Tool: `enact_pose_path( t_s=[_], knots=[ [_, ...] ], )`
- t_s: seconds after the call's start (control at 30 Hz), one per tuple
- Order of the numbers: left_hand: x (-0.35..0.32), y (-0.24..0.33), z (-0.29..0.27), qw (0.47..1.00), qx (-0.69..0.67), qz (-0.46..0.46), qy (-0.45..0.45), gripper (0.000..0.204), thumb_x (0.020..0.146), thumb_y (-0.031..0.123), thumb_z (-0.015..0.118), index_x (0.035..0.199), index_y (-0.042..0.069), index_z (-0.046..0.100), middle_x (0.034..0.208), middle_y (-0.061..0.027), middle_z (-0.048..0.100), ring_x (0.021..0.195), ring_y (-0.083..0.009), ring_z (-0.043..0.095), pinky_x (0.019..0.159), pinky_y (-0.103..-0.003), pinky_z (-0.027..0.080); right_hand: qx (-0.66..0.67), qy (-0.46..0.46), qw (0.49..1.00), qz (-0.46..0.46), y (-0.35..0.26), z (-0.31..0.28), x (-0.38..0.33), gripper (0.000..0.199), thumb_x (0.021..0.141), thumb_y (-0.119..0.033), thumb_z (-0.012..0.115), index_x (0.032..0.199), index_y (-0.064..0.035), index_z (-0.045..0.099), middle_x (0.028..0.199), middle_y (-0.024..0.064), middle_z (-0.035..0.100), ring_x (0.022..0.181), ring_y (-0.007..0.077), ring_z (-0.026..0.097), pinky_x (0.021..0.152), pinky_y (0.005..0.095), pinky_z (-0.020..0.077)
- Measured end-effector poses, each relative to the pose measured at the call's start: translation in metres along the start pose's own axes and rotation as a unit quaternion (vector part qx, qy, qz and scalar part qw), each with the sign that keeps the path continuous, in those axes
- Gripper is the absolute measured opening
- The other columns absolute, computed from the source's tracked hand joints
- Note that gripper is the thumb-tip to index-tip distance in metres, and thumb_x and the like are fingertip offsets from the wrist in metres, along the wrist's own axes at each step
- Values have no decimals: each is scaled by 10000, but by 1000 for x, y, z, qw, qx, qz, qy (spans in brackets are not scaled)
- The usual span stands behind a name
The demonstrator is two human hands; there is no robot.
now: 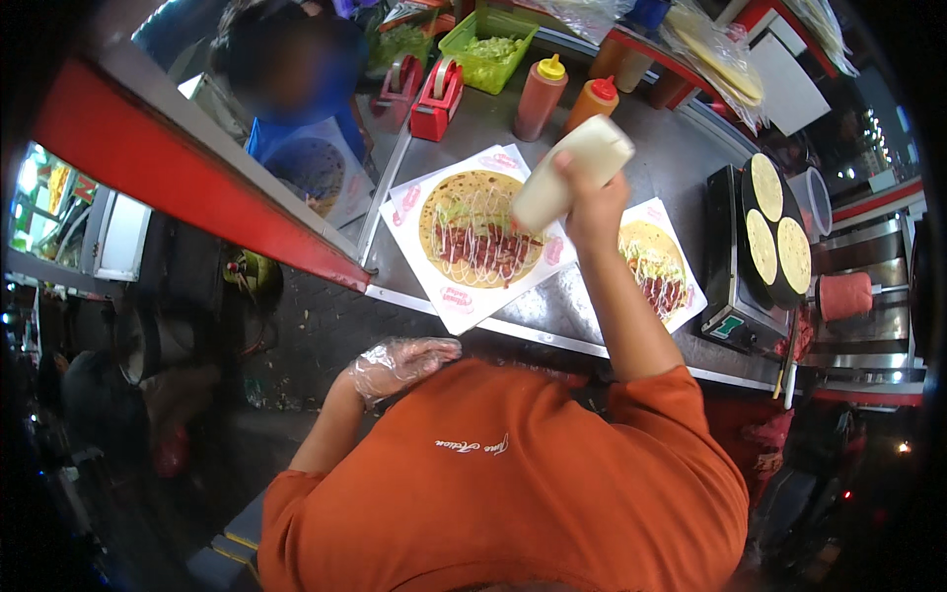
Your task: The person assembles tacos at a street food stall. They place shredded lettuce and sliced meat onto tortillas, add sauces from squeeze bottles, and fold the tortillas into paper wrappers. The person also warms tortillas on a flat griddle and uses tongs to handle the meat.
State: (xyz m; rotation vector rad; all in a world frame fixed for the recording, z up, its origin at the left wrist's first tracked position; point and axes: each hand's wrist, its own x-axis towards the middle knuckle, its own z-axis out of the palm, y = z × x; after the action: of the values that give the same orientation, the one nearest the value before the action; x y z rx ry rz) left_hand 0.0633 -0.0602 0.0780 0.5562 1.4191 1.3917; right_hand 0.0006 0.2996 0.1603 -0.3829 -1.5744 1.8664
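My right hand (596, 209) is closed around a white squeeze bottle (580, 166), slightly blurred, tipped over the counter. Its lower end is beside a round flatbread (472, 189) topped with shredded greens, chopped reddish meat and white sauce lines. That flatbread lies on white printed paper (414, 266). A second topped flatbread (646, 237) on its own paper sits to the right, partly hidden by my right forearm. My left hand (402, 365), in a clear plastic glove, is held near my body at the counter's front edge, fingers stretched out and holding nothing.
Squeeze bottles with a yellow cap (541, 97) and a red cap (592, 102) stand behind. A red tape dispenser (436, 104) and green basket (493, 44) of shredded greens are further back. Right, a black griddle (760, 242) carries 3 flatbreads. A person (286, 69) stands beyond the glass.
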Motion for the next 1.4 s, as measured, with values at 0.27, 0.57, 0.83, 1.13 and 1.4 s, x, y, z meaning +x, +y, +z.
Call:
enact_pose_path(
  t_s=[0.27, 0.57, 0.83, 1.13, 1.4],
  knots=[
    [69, 44, 55, 983, -176, 35, -43, 436, 1112, 248, 564, 1413, -65, 587, 1359, -182, 674, 1298, -283, 637, 1162, -430, 474, -66, 23, 997, 22, 3, -32, -6, 345, 871, -121, 855, 1142, 3, 681, 1056, 100, 756, 913, 183, 732, 843, 339, 600],
    [171, 65, 105, 809, -584, 13, -62, 759, 1035, 631, 539, 1502, 34, 513, 1480, -184, 589, 1385, -328, 545, 1172, -540, 418, -125, -46, 991, -6, -1, -78, -71, 322, 928, -124, 786, 1220, -16, 703, 1118, 91, 764, 996, 185, 725, 919, 357, 570],
    [291, 123, 146, 947, -221, 199, 122, 393, 956, 257, 781, 1219, 36, 589, 1048, -103, 690, 967, -219, 701, 876, -381, 608, -449, -98, 843, -279, -87, -292, -109, 406, 923, 56, 593, 1326, 15, 614, 1368, 242, 627, 1309, 401, 601, 1143, 459, 446],
    [503, 177, 123, 812, 197, 319, 447, 892, 739, 307, 968, 1441, 39, 488, 1263, -174, 679, 1127, -317, 684, 996, -449, 535, -791, 185, 578, 78, -208, -635, -13, 312, 882, -183, 707, 1131, 6, 706, 1076, 227, 736, 1098, 440, 651, 963, 531, 526],
    [465, 168, 129, 822, 344, 213, 401, 1001, 834, 305, 906, 1592, 6, 325, 1433, -202, 612, 1253, -326, 644, 1064, -439, 508, -773, 76, 629, 38, -190, -693, 11, 355, 837, -233, 748, 1101, 3, 721, 1084, 246, 746, 1088, 443, 685, 960, 533, 545]
  ],
)
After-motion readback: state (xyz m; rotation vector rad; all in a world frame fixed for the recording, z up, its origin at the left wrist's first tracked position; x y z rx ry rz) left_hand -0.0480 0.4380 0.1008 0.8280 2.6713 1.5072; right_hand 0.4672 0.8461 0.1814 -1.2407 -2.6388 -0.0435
